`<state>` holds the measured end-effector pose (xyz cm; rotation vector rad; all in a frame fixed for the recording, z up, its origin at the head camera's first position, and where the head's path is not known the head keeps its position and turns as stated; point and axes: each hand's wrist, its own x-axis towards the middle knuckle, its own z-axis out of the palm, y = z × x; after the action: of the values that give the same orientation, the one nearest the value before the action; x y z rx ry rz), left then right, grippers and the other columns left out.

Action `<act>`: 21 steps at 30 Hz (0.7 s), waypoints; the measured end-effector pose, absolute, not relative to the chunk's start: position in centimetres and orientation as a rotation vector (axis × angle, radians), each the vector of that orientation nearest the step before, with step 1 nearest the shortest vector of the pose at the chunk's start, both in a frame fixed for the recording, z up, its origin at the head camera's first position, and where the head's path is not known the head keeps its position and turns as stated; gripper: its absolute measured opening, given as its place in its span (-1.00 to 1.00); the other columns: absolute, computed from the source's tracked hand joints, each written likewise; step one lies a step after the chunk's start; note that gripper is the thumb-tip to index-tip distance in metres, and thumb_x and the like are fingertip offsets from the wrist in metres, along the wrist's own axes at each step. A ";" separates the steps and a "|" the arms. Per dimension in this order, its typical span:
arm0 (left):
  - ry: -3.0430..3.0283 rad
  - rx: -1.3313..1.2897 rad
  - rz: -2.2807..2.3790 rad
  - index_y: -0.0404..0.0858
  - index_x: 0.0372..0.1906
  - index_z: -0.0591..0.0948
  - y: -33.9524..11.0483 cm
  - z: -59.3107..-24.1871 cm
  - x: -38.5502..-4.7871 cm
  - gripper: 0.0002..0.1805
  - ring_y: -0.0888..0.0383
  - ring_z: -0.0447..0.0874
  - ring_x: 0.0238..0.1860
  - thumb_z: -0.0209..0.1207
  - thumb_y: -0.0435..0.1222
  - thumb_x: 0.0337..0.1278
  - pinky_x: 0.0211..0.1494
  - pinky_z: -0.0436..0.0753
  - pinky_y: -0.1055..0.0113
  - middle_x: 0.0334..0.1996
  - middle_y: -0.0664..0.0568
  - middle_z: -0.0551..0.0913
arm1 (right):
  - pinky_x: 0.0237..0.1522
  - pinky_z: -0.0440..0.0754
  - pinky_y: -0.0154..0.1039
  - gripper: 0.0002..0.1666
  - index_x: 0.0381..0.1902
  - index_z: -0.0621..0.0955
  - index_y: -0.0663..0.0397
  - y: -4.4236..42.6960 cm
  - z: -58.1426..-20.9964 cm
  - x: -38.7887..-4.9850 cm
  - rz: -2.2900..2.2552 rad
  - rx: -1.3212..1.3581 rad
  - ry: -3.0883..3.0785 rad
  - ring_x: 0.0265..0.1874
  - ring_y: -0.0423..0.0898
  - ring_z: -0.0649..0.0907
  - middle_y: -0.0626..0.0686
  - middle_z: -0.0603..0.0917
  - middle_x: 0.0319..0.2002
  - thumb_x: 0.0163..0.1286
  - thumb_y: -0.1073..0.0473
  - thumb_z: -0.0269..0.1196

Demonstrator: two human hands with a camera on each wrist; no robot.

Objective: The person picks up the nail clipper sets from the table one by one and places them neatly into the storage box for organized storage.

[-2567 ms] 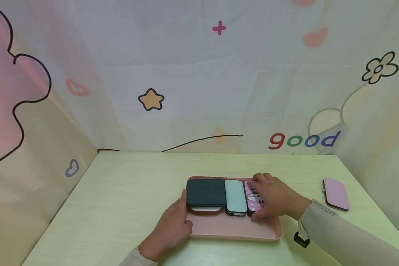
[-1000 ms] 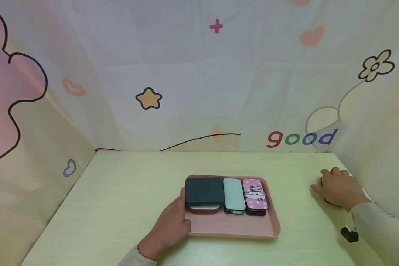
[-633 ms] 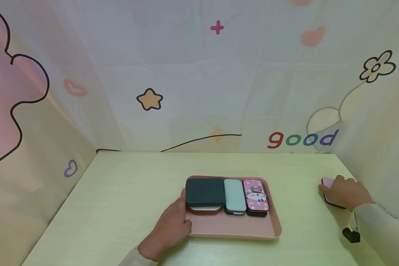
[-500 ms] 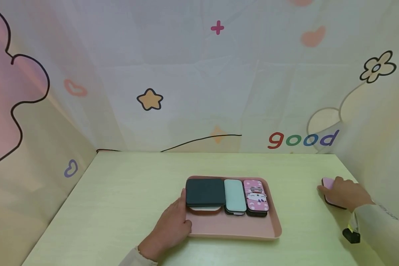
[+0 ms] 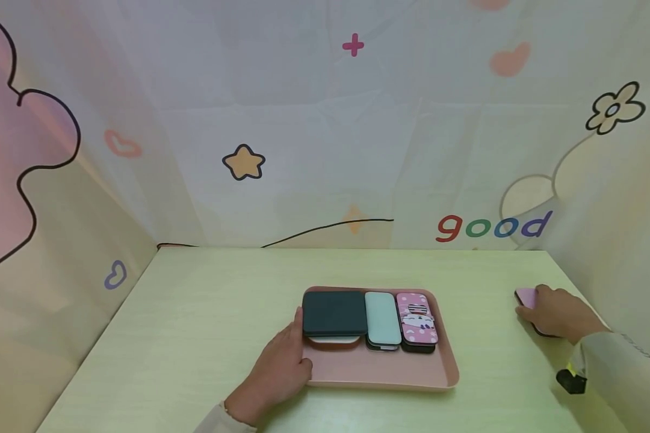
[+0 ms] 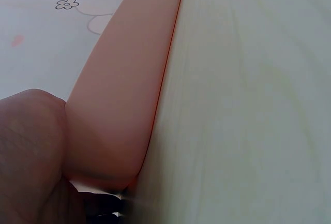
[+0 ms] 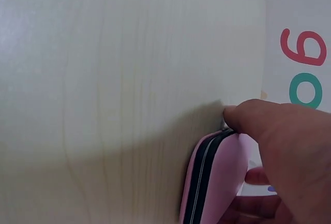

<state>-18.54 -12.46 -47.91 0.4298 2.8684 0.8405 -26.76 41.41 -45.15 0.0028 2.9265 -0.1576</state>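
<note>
In the head view a pink tray lies on the table, with cases in its back half. My left hand holds the tray's front left corner, with fingers along the left side and the thumb at the front; the left wrist view shows the hand against the tray wall. At the far right, my right hand grips a plain pink zip case. In the right wrist view this zip case shows a black zipper edge, with thumb and fingers on either side; part of it is hidden.
In the tray a dark green case lies over something white and brown. Right of it are a mint case and a pink case with a cartoon print. A printed curtain stands behind the table.
My right hand has left the printed pink case in the tray, reached right and taken hold of the plain pink zip case, which now shifts slightly left. My left hand stays at the tray.
</note>
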 end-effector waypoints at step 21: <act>2.866 0.417 0.836 -0.33 0.61 -0.21 -12.4 -48.2 -18.7 -0.08 -0.14 0.11 0.55 -0.01 -0.23 0.28 0.52 0.21 -0.13 0.56 -0.20 0.13 | 0.06 0.48 0.41 -0.03 0.30 0.40 0.47 38.1 -44.3 -26.0 -0.234 -0.136 3.011 0.04 0.47 0.55 0.55 0.53 0.14 0.15 -0.10 0.44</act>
<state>-18.69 -12.41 -48.18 0.4167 2.8656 0.8361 -26.02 38.08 -44.28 -0.1356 3.0113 -0.2343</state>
